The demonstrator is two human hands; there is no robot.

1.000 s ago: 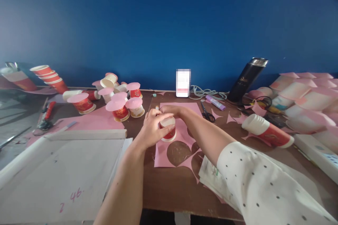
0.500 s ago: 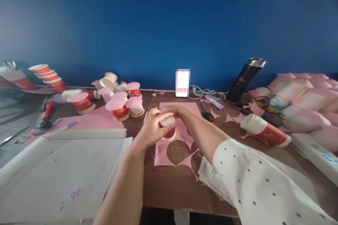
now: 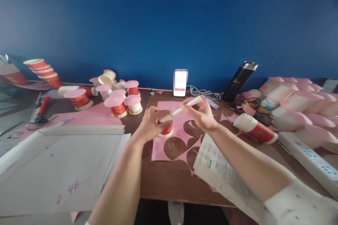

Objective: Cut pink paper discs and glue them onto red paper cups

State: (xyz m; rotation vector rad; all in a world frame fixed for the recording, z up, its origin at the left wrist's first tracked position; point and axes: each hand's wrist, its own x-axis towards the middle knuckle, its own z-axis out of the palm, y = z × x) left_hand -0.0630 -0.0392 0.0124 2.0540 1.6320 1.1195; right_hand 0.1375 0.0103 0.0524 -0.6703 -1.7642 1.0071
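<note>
An upside-down red paper cup (image 3: 167,132) stands on a pink sheet of paper (image 3: 157,153) with round holes cut in it. The fingers and thumb of my left hand (image 3: 149,124) close round the cup from the left. Between the fingers of my right hand (image 3: 202,114) is a white marker (image 3: 192,102), slanted down to the left. Its tip is at the upper right edge of the cup; whether it touches I cannot tell.
Cups with pink discs (image 3: 116,102) stand at the left, near stacked red cups (image 3: 46,74). A shallow white box (image 3: 66,168) lies front left. Behind are a phone (image 3: 180,81), a leaning black flask (image 3: 239,82) and many pink-topped cups (image 3: 298,102). A power strip (image 3: 308,158) lies right.
My right hand has moved from behind the cup out to the right, and the marker in it now shows. My left hand stays on the cup. The view has shifted slightly.
</note>
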